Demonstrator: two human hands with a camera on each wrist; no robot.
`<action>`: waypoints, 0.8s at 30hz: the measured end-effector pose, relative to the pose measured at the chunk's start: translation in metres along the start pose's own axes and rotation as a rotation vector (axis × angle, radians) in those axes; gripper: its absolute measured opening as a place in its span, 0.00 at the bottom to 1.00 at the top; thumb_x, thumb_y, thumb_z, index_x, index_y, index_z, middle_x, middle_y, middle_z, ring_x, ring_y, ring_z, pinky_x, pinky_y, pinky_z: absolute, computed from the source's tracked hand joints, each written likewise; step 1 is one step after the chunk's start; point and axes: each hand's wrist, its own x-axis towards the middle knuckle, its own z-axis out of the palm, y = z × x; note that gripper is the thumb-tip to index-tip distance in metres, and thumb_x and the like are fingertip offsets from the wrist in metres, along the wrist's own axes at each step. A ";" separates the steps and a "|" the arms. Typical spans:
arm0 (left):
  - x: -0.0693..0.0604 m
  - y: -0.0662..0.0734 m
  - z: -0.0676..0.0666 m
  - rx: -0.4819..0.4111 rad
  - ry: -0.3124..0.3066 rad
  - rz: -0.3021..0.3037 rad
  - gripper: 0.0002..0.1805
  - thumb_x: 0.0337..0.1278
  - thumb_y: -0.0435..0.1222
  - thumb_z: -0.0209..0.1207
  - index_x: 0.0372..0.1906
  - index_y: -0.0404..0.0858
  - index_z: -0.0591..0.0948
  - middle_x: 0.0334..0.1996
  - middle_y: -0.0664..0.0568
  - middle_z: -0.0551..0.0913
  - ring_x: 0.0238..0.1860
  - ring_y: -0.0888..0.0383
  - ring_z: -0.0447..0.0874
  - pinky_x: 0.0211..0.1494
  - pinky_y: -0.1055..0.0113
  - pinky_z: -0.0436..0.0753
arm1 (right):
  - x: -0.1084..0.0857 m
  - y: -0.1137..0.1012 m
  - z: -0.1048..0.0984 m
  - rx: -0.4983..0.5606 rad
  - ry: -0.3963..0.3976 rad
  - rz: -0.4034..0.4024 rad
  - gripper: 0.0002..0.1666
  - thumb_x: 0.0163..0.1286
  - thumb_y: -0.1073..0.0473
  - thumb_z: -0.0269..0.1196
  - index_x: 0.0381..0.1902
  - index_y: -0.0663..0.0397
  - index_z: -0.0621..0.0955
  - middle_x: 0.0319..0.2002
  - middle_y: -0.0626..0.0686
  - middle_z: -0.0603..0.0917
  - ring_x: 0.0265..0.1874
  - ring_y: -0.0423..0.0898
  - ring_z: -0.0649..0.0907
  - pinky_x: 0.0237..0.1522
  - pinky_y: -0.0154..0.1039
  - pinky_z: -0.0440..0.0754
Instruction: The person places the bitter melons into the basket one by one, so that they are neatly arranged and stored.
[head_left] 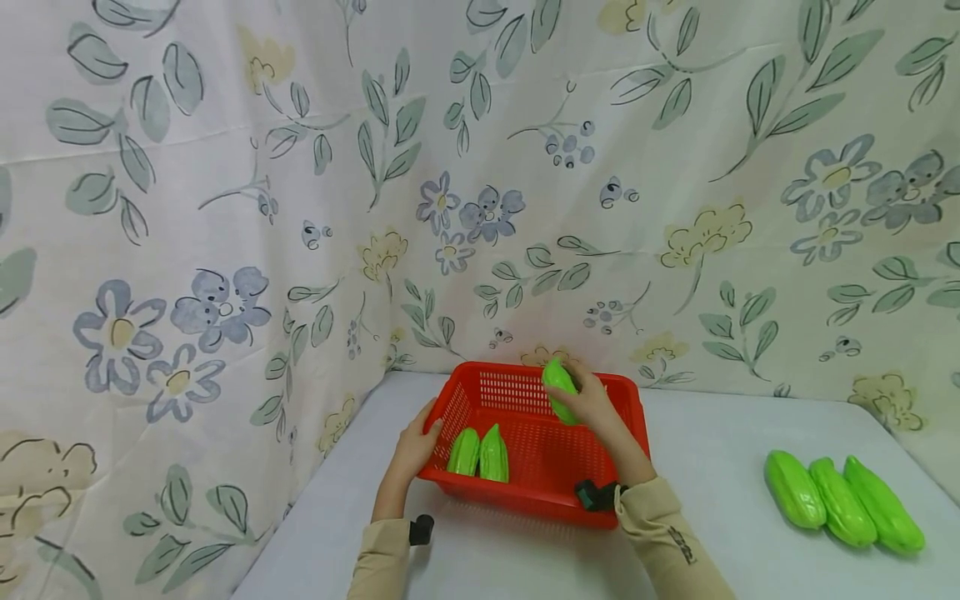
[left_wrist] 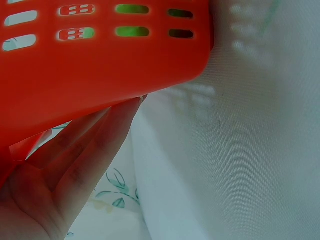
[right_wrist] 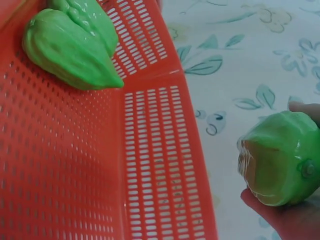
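Dark marks (head_left: 682, 546) on the right sleeve (head_left: 660, 521) are too small to read. The right hand (head_left: 592, 402) grips a green ridged gourd (head_left: 558, 390) above the back right of a red perforated basket (head_left: 525, 501), whose left rim the left hand (head_left: 414, 446) holds. Two similar gourds (head_left: 492, 455) lie side by side inside, at the left; three more gourds (head_left: 842, 502) lie together well to the right, a stretch of white bench (head_left: 705, 467) between. The back rim stands near floral cloth (head_left: 540, 275).

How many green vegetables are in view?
6: two vegetables in the basket, one vegetable in the right hand, three vegetables side by side on the table; the basket's front wall might hide more.
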 end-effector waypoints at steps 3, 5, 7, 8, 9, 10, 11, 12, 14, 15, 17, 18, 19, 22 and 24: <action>0.000 0.000 0.000 0.005 0.000 0.004 0.29 0.72 0.40 0.49 0.74 0.41 0.62 0.63 0.33 0.74 0.43 0.49 0.78 0.40 0.57 0.79 | 0.002 0.001 0.004 0.006 -0.003 -0.009 0.40 0.70 0.59 0.62 0.73 0.64 0.59 0.69 0.67 0.67 0.64 0.63 0.72 0.60 0.56 0.74; 0.000 0.000 0.000 0.006 0.000 0.005 0.28 0.72 0.40 0.49 0.74 0.41 0.62 0.63 0.33 0.74 0.43 0.48 0.78 0.41 0.55 0.79 | 0.003 0.002 0.008 0.011 -0.006 -0.012 0.39 0.69 0.59 0.62 0.73 0.63 0.60 0.69 0.67 0.67 0.64 0.63 0.71 0.60 0.57 0.73; -0.002 0.000 0.000 0.003 0.002 0.002 0.28 0.72 0.40 0.49 0.74 0.41 0.62 0.63 0.33 0.74 0.44 0.48 0.78 0.42 0.54 0.79 | 0.004 0.004 0.012 0.016 -0.007 -0.006 0.39 0.69 0.59 0.62 0.73 0.62 0.60 0.69 0.67 0.67 0.65 0.64 0.71 0.61 0.57 0.73; -0.002 0.000 0.001 0.001 0.003 0.001 0.28 0.72 0.40 0.49 0.74 0.42 0.63 0.63 0.33 0.74 0.44 0.48 0.78 0.43 0.54 0.79 | 0.005 0.004 0.014 0.018 -0.009 0.001 0.40 0.69 0.59 0.62 0.74 0.62 0.60 0.70 0.66 0.66 0.66 0.64 0.70 0.62 0.58 0.72; -0.003 0.000 0.001 -0.001 0.003 0.001 0.28 0.72 0.40 0.49 0.74 0.42 0.63 0.63 0.33 0.74 0.43 0.48 0.78 0.41 0.55 0.79 | 0.005 0.004 0.016 0.023 -0.010 0.007 0.40 0.69 0.59 0.62 0.74 0.61 0.59 0.71 0.66 0.65 0.66 0.64 0.69 0.63 0.58 0.72; -0.003 0.000 0.001 -0.005 0.002 -0.005 0.28 0.72 0.41 0.49 0.74 0.42 0.63 0.63 0.33 0.74 0.43 0.49 0.78 0.40 0.56 0.79 | 0.006 0.004 0.018 0.021 -0.011 0.010 0.40 0.69 0.59 0.62 0.74 0.61 0.59 0.71 0.66 0.65 0.67 0.64 0.69 0.63 0.59 0.71; -0.003 0.000 0.001 -0.007 0.004 -0.010 0.28 0.72 0.41 0.49 0.74 0.43 0.63 0.63 0.34 0.74 0.43 0.49 0.78 0.40 0.57 0.78 | 0.006 0.003 0.020 0.019 -0.011 0.013 0.40 0.69 0.59 0.62 0.74 0.61 0.59 0.72 0.66 0.65 0.67 0.64 0.69 0.63 0.59 0.71; -0.003 0.000 0.002 -0.009 0.004 -0.010 0.28 0.72 0.41 0.49 0.74 0.43 0.63 0.63 0.34 0.74 0.43 0.49 0.78 0.40 0.58 0.78 | 0.007 0.003 0.022 0.014 -0.010 0.012 0.40 0.69 0.59 0.62 0.74 0.60 0.59 0.71 0.65 0.65 0.67 0.64 0.70 0.62 0.58 0.72; -0.003 0.000 0.002 -0.009 0.005 -0.009 0.28 0.72 0.41 0.49 0.74 0.43 0.63 0.63 0.33 0.74 0.42 0.49 0.78 0.39 0.58 0.78 | 0.009 0.002 0.026 0.006 -0.010 0.009 0.40 0.69 0.59 0.62 0.74 0.60 0.60 0.71 0.66 0.66 0.65 0.64 0.71 0.61 0.58 0.73; -0.003 0.000 0.002 -0.008 0.006 -0.006 0.28 0.72 0.40 0.49 0.74 0.42 0.63 0.63 0.33 0.74 0.42 0.49 0.78 0.39 0.58 0.78 | 0.009 0.001 0.028 0.003 -0.010 0.009 0.40 0.69 0.59 0.63 0.74 0.60 0.60 0.70 0.65 0.67 0.65 0.64 0.71 0.60 0.58 0.74; -0.002 0.000 0.001 -0.003 0.007 -0.002 0.28 0.72 0.40 0.49 0.74 0.42 0.63 0.63 0.33 0.74 0.42 0.49 0.78 0.40 0.57 0.78 | 0.011 0.001 0.032 -0.014 -0.011 0.004 0.39 0.69 0.59 0.63 0.73 0.61 0.61 0.69 0.66 0.68 0.64 0.64 0.72 0.58 0.57 0.76; -0.002 0.000 0.001 0.000 0.007 0.005 0.28 0.72 0.40 0.49 0.74 0.42 0.63 0.63 0.33 0.74 0.42 0.49 0.78 0.40 0.57 0.78 | 0.012 0.001 0.033 -0.014 -0.011 0.006 0.39 0.69 0.58 0.63 0.73 0.61 0.61 0.69 0.66 0.68 0.64 0.64 0.73 0.57 0.57 0.76; -0.002 0.000 0.001 0.003 0.008 0.006 0.28 0.72 0.40 0.49 0.74 0.42 0.63 0.63 0.33 0.74 0.42 0.49 0.78 0.40 0.57 0.78 | 0.013 0.000 0.035 -0.008 -0.013 0.009 0.39 0.69 0.59 0.63 0.73 0.61 0.62 0.69 0.66 0.69 0.64 0.64 0.73 0.57 0.57 0.76; -0.001 -0.001 0.001 0.009 0.011 0.015 0.28 0.72 0.40 0.49 0.74 0.42 0.63 0.63 0.33 0.74 0.42 0.49 0.78 0.40 0.56 0.78 | 0.015 -0.001 0.039 -0.014 -0.020 0.002 0.39 0.68 0.59 0.63 0.73 0.61 0.62 0.67 0.67 0.70 0.63 0.64 0.73 0.57 0.57 0.77; -0.001 0.000 0.000 0.011 0.012 0.016 0.28 0.72 0.40 0.49 0.74 0.42 0.63 0.63 0.33 0.74 0.43 0.49 0.78 0.41 0.55 0.78 | 0.017 -0.002 0.041 -0.011 -0.025 0.008 0.39 0.68 0.59 0.63 0.73 0.61 0.62 0.67 0.67 0.71 0.63 0.64 0.74 0.58 0.57 0.76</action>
